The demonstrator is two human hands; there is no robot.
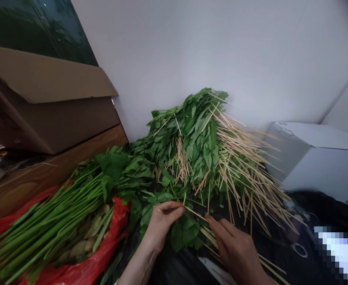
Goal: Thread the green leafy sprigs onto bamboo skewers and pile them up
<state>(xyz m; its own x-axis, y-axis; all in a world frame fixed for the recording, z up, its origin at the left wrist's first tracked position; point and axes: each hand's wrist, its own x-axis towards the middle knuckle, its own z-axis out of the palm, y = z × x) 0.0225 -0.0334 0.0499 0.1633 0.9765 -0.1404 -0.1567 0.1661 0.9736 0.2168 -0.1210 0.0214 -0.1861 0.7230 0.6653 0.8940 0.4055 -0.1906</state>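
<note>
While left hand (163, 221) pinched stem (184, 198), right hand (232, 240) had grip clamped on skewer (195, 213); skewer lay between hands, long axis up-left toward stem, piercing unclear.

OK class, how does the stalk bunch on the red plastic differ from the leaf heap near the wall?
The stalk bunch lies over red plastic; the leaf heap is piled in front of the wall. The stalk bunch shows long, bare green stalks, the leaf heap mostly leaves. Many pale sticks jut from the leaf heap; none show in the stalk bunch. Both are green and leafy.
</note>
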